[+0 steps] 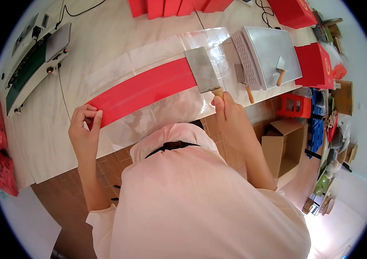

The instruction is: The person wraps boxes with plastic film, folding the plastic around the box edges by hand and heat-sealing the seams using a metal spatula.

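Observation:
A long red strip (149,90) lies slantwise over clear plastic sheeting (144,113) on the table. My left hand (86,123) pinches the strip's lower left end between thumb and fingers. In my right hand (231,114) is a scraper (203,71) with a wide metal blade and a short wooden handle, gripped near the blade. The blade lies flat across the strip's right end and covers its edge. My thumb rests along the handle, and most of the handle is hidden in my fist.
A flat silver-topped device (272,56) stands to the right, with a small scraper (281,71) on it and another scraper (246,84) beside it. Red boxes (315,64) stand farther right. A machine with a green belt (28,77) is at left. An open cardboard box (283,149) sits below the table.

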Demonstrator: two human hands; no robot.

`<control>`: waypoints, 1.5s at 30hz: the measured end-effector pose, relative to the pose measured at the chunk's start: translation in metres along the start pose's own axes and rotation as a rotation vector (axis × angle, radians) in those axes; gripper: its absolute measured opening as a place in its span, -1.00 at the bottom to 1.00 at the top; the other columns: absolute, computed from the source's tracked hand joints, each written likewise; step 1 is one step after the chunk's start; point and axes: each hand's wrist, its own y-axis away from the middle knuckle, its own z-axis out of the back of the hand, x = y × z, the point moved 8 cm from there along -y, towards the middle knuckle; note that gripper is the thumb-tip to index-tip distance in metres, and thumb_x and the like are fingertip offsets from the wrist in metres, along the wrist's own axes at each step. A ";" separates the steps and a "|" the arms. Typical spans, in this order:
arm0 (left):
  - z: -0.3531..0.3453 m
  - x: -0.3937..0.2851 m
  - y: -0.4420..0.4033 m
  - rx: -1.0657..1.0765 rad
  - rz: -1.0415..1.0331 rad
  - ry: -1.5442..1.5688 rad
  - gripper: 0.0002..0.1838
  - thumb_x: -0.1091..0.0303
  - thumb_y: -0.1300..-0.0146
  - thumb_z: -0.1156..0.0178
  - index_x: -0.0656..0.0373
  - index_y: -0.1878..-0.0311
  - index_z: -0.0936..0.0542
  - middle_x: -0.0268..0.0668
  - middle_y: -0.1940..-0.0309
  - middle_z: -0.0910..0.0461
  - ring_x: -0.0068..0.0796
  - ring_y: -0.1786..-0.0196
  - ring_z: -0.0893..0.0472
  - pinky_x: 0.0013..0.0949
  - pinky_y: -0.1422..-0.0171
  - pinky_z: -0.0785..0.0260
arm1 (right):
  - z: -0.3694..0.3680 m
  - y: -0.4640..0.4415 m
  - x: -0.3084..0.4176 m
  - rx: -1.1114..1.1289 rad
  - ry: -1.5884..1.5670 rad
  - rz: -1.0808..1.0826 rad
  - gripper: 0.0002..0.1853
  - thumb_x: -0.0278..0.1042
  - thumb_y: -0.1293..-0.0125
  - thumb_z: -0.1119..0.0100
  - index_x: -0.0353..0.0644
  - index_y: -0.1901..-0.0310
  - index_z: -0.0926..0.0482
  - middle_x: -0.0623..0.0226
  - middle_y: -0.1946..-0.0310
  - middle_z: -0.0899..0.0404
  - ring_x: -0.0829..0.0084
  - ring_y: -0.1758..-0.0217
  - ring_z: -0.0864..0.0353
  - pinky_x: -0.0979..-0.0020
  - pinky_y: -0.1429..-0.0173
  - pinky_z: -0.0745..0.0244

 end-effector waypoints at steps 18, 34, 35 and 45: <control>0.017 -0.003 0.007 -0.124 -0.057 -0.158 -0.76 0.40 -0.09 -0.38 0.21 0.40 -0.47 -0.30 0.37 -0.46 -0.31 0.25 -0.49 -0.31 0.21 -0.38 | 0.033 -0.035 -0.002 0.035 -0.370 0.126 -0.78 -0.26 -0.53 0.13 -0.21 0.06 -0.45 0.45 0.59 -0.37 0.65 0.59 -0.31 0.54 0.55 -0.21; 0.031 0.102 0.026 -0.295 0.486 0.668 -0.61 0.01 -0.48 0.00 0.18 -0.02 -0.51 -0.30 0.03 -0.58 -0.46 0.01 -0.57 -0.40 -0.15 -0.35 | -0.074 -0.063 0.180 0.643 0.053 0.905 -0.80 -0.34 -0.29 -0.22 -0.25 0.11 -0.62 0.22 0.35 -0.62 0.19 0.35 -0.59 0.33 0.30 -0.47; 0.023 0.102 0.025 -0.157 0.562 0.755 -0.52 -0.08 -0.49 0.11 0.18 -0.02 -0.52 -0.26 0.00 -0.58 -0.42 -0.01 -0.59 -0.37 -0.20 -0.35 | -0.075 -0.067 0.180 0.604 0.042 0.906 -0.80 -0.33 -0.30 -0.22 -0.25 0.12 -0.63 0.22 0.36 -0.62 0.19 0.36 -0.59 0.34 0.31 -0.47; 0.010 0.098 0.006 0.220 0.602 0.483 -0.55 -0.01 -0.48 0.02 0.18 0.37 -0.51 -0.33 0.33 -0.61 -0.47 0.09 -0.63 -0.37 -0.04 -0.47 | -0.075 -0.078 0.189 0.523 0.076 0.853 -0.76 -0.38 -0.33 -0.21 -0.30 0.04 -0.60 0.11 0.37 -0.57 0.20 0.44 -0.51 0.35 0.32 -0.42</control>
